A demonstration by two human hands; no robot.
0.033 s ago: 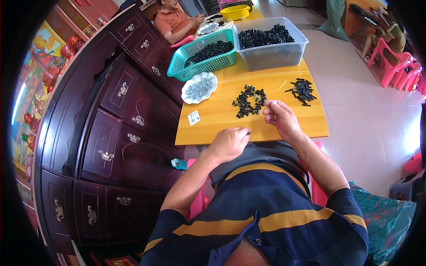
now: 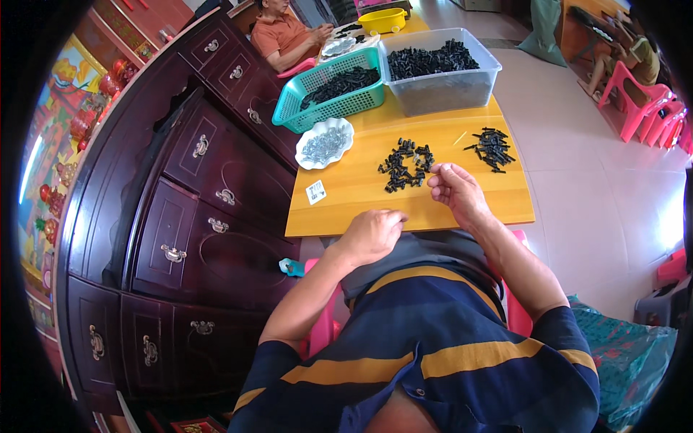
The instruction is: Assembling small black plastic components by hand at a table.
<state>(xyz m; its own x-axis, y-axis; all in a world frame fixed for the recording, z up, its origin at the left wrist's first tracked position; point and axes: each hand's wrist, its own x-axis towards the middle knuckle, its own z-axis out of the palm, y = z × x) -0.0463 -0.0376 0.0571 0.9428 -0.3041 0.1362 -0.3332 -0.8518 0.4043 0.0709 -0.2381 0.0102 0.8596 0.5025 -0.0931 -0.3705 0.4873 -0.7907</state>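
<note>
My left hand is at the near edge of the wooden table, its fingers drawn together; whatever they hold, if anything, is hidden. My right hand is pinched closed beside a loose pile of short black tube-like pieces; anything between its fingertips is too small to name. A few clear bits lie among that pile. Farther right is a second pile of longer black pieces, with a thin yellow stick beside it. A white scalloped dish holds small clear pieces.
A green plastic basket and a clear bin, both with black parts, stand at the far side. A small white printed card lies at left. Dark cabinets flank the table. Another person sits beyond; pink chairs stand right.
</note>
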